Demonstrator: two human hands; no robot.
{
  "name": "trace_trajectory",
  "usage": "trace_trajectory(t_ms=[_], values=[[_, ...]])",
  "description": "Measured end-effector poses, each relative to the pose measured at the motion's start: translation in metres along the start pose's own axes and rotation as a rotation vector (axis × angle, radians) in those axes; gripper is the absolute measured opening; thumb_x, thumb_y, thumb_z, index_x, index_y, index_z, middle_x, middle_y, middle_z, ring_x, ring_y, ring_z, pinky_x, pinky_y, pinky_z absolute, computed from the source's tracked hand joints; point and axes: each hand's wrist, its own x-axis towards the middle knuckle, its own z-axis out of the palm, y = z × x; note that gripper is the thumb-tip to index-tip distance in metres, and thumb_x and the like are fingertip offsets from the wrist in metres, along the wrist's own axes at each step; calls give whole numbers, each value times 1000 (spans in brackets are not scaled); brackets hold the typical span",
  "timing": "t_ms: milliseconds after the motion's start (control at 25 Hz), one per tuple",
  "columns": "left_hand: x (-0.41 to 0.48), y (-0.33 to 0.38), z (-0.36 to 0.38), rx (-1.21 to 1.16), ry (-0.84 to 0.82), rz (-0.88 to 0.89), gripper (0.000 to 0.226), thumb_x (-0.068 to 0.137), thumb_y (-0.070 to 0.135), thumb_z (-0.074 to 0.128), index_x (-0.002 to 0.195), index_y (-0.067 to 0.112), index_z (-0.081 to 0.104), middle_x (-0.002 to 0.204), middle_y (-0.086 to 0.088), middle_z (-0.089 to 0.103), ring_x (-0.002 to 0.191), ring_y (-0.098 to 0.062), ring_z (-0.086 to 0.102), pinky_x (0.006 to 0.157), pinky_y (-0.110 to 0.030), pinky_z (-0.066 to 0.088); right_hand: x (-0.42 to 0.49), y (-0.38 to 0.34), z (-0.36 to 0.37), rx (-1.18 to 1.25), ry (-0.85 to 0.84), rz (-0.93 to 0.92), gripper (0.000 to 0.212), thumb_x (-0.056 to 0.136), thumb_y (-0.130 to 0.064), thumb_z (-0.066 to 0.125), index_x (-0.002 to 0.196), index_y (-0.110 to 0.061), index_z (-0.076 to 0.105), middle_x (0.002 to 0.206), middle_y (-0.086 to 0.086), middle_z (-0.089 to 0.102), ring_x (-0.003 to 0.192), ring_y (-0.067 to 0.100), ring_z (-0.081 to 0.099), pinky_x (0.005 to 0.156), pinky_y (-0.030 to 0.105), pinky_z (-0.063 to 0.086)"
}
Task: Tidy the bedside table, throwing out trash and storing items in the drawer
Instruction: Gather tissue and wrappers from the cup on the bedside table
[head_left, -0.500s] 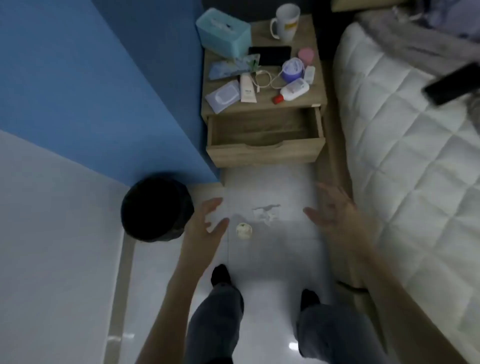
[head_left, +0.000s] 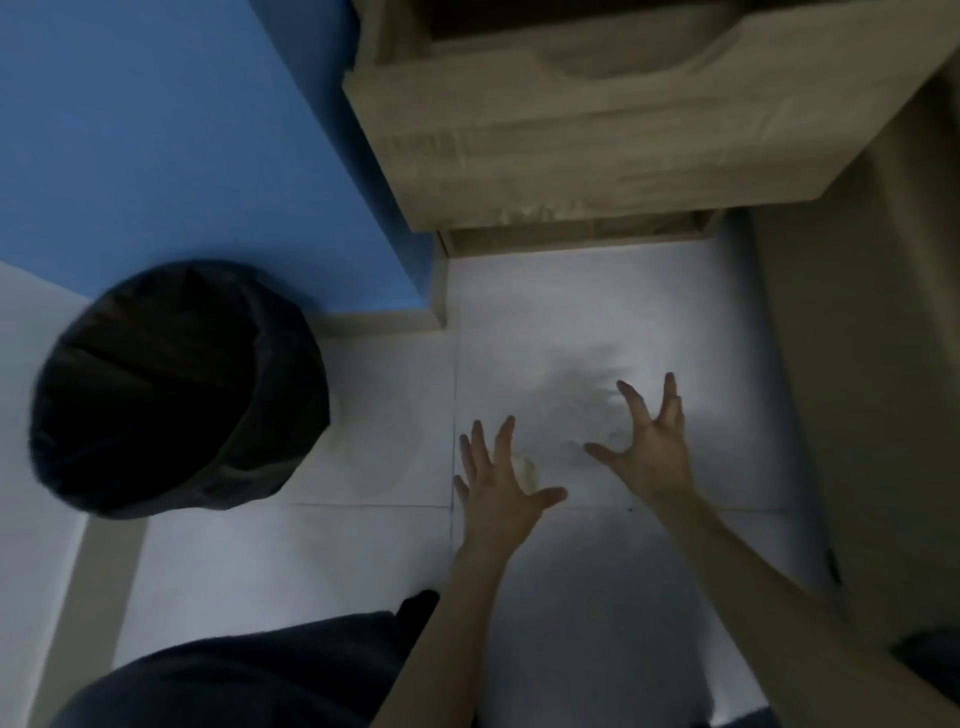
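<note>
Black-lined bin on floor at left, contents not discernible. Drawer open above, interior out of view. Left hand splayed, released, over small pale crumpled scrap. Right hand splayed, released, above blurred tissue.

Both hands, left hand and right hand, have dropped toward the floor.
</note>
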Motion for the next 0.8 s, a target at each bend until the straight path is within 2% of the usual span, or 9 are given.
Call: trace_trajectory(t_ms=[80,160,240,280,400,520,640,720,800], values=[[24,-16,26,69,-17,-22,111,67,50,77,148,40,2,159,-1,-18,146,-25,-18,115,-58,4,20,12,41,-65,-51,-8,105,61,-58,73,145,-39,13,157,11,-16,143,39,-6,107,60,24],[36,-29,42,115,-1,-27,111,66,48,78,148,40,4,159,-1,-17,147,-26,-15,114,-58,9,33,17,67,-117,-132,-16,104,64,-56,73,145,-40,10,157,12,-14,143,40,-4,105,61,27],[46,-41,55,125,13,-38,104,66,41,80,147,36,13,159,-3,-6,147,-25,-2,112,-54,23,41,24,85,-179,-150,5,87,73,-43,70,144,-33,21,155,16,6,140,39,11,103,52,36],[50,-47,60,121,29,-37,99,67,35,81,145,34,19,158,-4,2,146,-26,7,108,-50,32,43,27,90,-206,-106,-6,74,77,-34,67,141,-26,31,151,17,19,135,38,20,101,47,39],[52,-47,64,117,131,26,81,68,15,76,138,28,36,140,-7,28,129,-26,35,90,-37,50,54,32,91,-200,-9,-66,36,83,-5,54,119,-9,58,125,20,48,115,36,44,90,40,47],[56,-21,46,37,216,42,78,68,7,73,136,29,42,128,-5,29,116,-24,46,82,-28,53,71,22,63,-128,14,-92,29,81,3,50,104,-1,66,108,24,58,100,38,57,79,39,51],[63,24,3,14,262,124,86,68,15,76,140,36,34,126,-1,28,113,-19,47,75,-21,48,80,-4,8,-35,148,-181,21,80,3,55,96,0,68,96,23,61,83,38,62,68,35,51],[62,62,-34,5,303,216,88,66,22,77,140,37,30,127,1,30,111,-17,48,72,-20,44,77,-32,-38,39,242,-269,18,78,5,57,89,-1,70,89,21,62,71,36,62,60,29,46],[52,103,-72,-37,359,305,81,66,25,75,135,37,33,127,4,33,111,-16,48,74,-24,47,69,-60,-88,101,342,-365,18,74,8,61,83,-4,71,83,16,63,65,31,62,60,22,40]])
